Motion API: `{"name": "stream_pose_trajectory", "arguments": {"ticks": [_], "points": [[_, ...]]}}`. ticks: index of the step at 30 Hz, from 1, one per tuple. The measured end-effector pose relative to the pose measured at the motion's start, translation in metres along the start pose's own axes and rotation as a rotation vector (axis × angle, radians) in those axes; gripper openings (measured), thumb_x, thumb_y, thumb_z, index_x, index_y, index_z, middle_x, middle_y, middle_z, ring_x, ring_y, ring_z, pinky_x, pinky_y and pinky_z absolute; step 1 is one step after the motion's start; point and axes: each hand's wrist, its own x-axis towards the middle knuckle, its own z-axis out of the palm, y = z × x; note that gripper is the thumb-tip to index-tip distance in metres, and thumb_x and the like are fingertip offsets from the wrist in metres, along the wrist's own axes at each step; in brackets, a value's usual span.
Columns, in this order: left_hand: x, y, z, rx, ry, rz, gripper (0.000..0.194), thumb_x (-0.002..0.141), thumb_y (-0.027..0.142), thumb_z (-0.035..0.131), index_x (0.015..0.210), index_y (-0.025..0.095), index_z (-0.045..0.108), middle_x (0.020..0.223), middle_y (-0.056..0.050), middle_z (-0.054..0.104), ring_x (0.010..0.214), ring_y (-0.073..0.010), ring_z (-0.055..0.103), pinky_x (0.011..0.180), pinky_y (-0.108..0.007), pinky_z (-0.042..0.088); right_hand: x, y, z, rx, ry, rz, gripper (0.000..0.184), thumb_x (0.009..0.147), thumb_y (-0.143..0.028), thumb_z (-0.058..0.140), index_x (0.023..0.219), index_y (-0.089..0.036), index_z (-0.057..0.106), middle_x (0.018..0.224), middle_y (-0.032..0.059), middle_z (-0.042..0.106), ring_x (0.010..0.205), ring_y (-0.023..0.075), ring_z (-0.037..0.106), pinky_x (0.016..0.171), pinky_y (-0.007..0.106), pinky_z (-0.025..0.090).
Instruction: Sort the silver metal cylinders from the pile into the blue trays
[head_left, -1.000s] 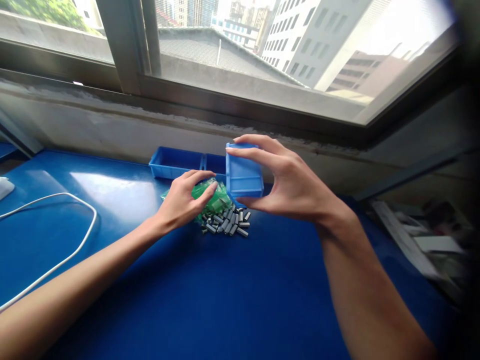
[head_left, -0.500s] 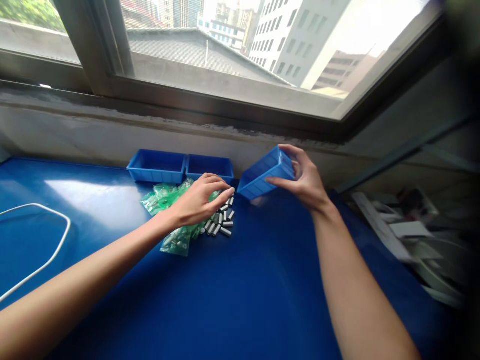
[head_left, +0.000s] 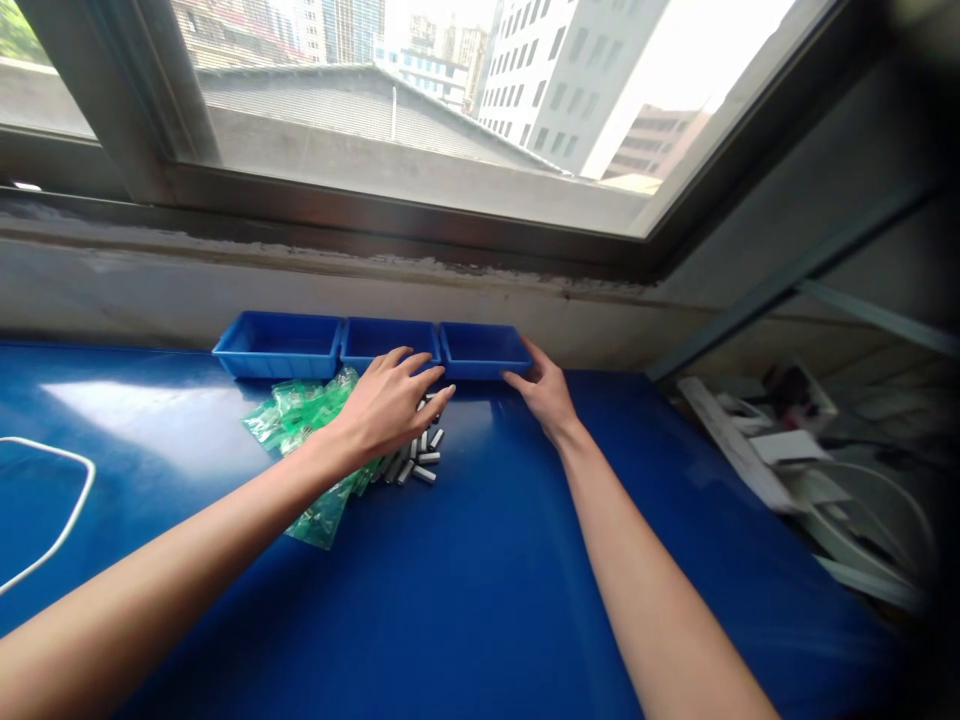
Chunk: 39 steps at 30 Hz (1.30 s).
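Observation:
My right hand grips the right end of a blue plastic bin, its thumb at the front and fingers behind. That bin stands upright at the end of a row with a middle blue bin and a left blue bin. Fingers spread, my left hand hovers over the loose pile and holds nothing. Below it lie several small grey metallic cylinders, partly hidden by the hand. Green-tinted plastic bags with small contents lie under my left wrist.
The bins line the wall beneath a window frame at the back of the blue table. A white cable curves across the left side. Assorted white items sit off the right edge beside a metal bar.
My right hand has brought the tilted bin left and down, and it now rests level beside the other two. My left hand stays over the pile. The view has shifted slightly right.

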Motion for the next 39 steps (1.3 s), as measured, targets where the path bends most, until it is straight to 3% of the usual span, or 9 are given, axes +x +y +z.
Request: {"name": "stream_pose_trajectory", "arguments": {"ticks": [10, 12, 13, 16, 19, 23, 27, 31, 39], "points": [[-0.005, -0.008, -0.008, -0.072, 0.012, -0.002, 0.052, 0.106, 0.050, 0.037, 0.135, 0.018, 0.067, 0.139, -0.013, 0.065, 0.140, -0.0315, 0.050, 0.121, -0.053, 0.037, -0.009, -0.011, 0.005, -0.154, -0.024, -0.077, 0.090, 0.072, -0.032, 0.077, 0.154, -0.025, 0.042, 0.155, 0.0103, 0.051, 0.144, 0.0314, 0.048, 0.121, 0.051, 0.038], [-0.013, -0.014, -0.017, -0.097, 0.044, -0.046, 0.051, 0.105, 0.050, 0.039, 0.133, 0.019, 0.068, 0.139, -0.012, 0.065, 0.140, -0.0319, 0.049, 0.118, -0.053, 0.041, -0.016, -0.026, 0.008, -0.243, 0.051, -0.128, 0.089, 0.069, -0.028, 0.077, 0.152, -0.025, 0.044, 0.156, 0.0112, 0.049, 0.146, 0.0341, 0.044, 0.122, 0.055, 0.035], [-0.018, -0.018, -0.022, -0.107, 0.067, -0.061, 0.050, 0.105, 0.050, 0.039, 0.130, 0.019, 0.069, 0.137, -0.012, 0.066, 0.137, -0.0312, 0.051, 0.116, -0.051, 0.043, -0.021, -0.035, 0.011, -0.290, 0.162, -0.176, 0.082, 0.069, -0.025, 0.075, 0.147, -0.025, 0.049, 0.153, 0.0115, 0.050, 0.146, 0.0353, 0.043, 0.123, 0.058, 0.032], [-0.039, -0.032, -0.036, -0.053, 0.126, -0.142, 0.047, 0.104, 0.049, 0.041, 0.121, 0.018, 0.073, 0.122, -0.013, 0.071, 0.119, -0.0304, 0.060, 0.105, -0.049, 0.050, -0.035, -0.071, 0.026, -0.327, 0.348, -0.329, 0.047, 0.077, -0.019, 0.064, 0.124, -0.026, 0.064, 0.130, 0.0110, 0.062, 0.128, 0.0333, 0.057, 0.113, 0.056, 0.045], [-0.061, -0.044, -0.042, 0.070, 0.122, -0.168, 0.048, 0.101, 0.052, 0.046, 0.121, 0.018, 0.072, 0.118, -0.015, 0.070, 0.113, -0.0334, 0.059, 0.100, -0.052, 0.050, -0.053, -0.105, 0.053, -0.326, 0.127, -0.400, 0.024, 0.083, -0.023, 0.064, 0.107, -0.025, 0.068, 0.113, 0.0088, 0.066, 0.095, 0.0275, 0.066, 0.092, 0.048, 0.057], [-0.078, -0.053, -0.032, 0.150, 0.042, -0.108, 0.051, 0.099, 0.055, 0.047, 0.131, 0.018, 0.064, 0.112, -0.015, 0.066, 0.103, -0.0324, 0.060, 0.093, -0.050, 0.049, -0.082, -0.130, 0.096, -0.305, -0.126, -0.456, 0.025, 0.088, -0.027, 0.063, 0.112, -0.027, 0.065, 0.117, 0.0084, 0.067, 0.109, 0.0301, 0.064, 0.100, 0.050, 0.053], [-0.078, -0.056, -0.020, 0.134, 0.056, -0.059, 0.040, 0.101, 0.049, 0.046, 0.117, 0.017, 0.064, 0.096, -0.011, 0.063, 0.089, -0.0280, 0.063, 0.084, -0.042, 0.049, -0.101, -0.128, 0.122, -0.290, -0.185, -0.477, 0.028, 0.089, -0.027, 0.063, 0.117, -0.029, 0.063, 0.121, 0.0088, 0.066, 0.116, 0.0313, 0.061, 0.103, 0.053, 0.050], [-0.069, -0.056, -0.020, 0.019, 0.088, -0.086, 0.027, 0.105, 0.037, 0.044, 0.101, 0.019, 0.063, 0.093, -0.007, 0.065, 0.073, -0.0192, 0.064, 0.065, -0.030, 0.045, -0.105, -0.121, 0.125, -0.214, -0.160, -0.456, 0.022, 0.090, -0.026, 0.063, 0.113, -0.028, 0.065, 0.116, 0.0079, 0.069, 0.112, 0.0295, 0.063, 0.101, 0.051, 0.051], [-0.026, -0.029, -0.034, -0.190, 0.319, -0.081, 0.022, 0.102, 0.032, 0.053, 0.087, 0.018, 0.061, 0.078, -0.002, 0.067, 0.066, -0.0148, 0.058, 0.065, -0.028, 0.039, -0.096, -0.109, 0.107, 0.154, 0.115, -0.162, 0.015, 0.095, -0.033, 0.060, 0.100, -0.023, 0.070, 0.098, 0.0029, 0.073, 0.090, 0.0204, 0.068, 0.083, 0.035, 0.052]]}}
